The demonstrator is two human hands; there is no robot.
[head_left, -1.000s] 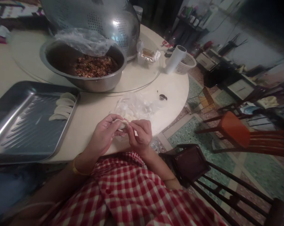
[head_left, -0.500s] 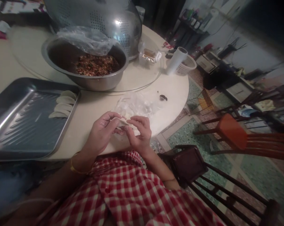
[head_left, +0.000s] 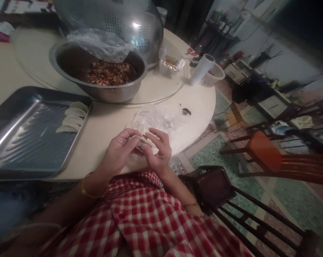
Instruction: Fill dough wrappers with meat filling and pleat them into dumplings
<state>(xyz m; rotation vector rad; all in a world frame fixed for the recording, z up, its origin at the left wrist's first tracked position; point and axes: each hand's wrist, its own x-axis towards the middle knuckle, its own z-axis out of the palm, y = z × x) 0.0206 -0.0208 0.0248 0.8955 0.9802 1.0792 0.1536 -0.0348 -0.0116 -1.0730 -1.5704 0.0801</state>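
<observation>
Close to the table edge, a pale dumpling [head_left: 144,141] sits between my two hands, largely covered by the fingers. My left hand [head_left: 119,150] is closed around its left side, thumb on top. From the right, my right hand [head_left: 160,151] pinches at the dumpling's edge with thumb and curled fingers. Just behind them lies a crumpled clear plastic bag [head_left: 158,117] with pale round wrappers partly visible. To the left, several folded dumplings [head_left: 75,116] overlap along the right side of a metal tray [head_left: 30,142]. A steel bowl [head_left: 110,93] holds brown chopped filling [head_left: 112,74].
A large perforated metal colander [head_left: 148,32] stands behind the bowl on the glass turntable [head_left: 161,89]. Further right are a wrapped package [head_left: 170,64], a white roll [head_left: 203,69] and a basket [head_left: 215,75]. Wooden chairs [head_left: 266,151] stand on the floor at right.
My right fingers have lifted and spread a little at the dumpling, and my left thumb has shifted over it. The tray and bowl stay in place; the view has moved slightly.
</observation>
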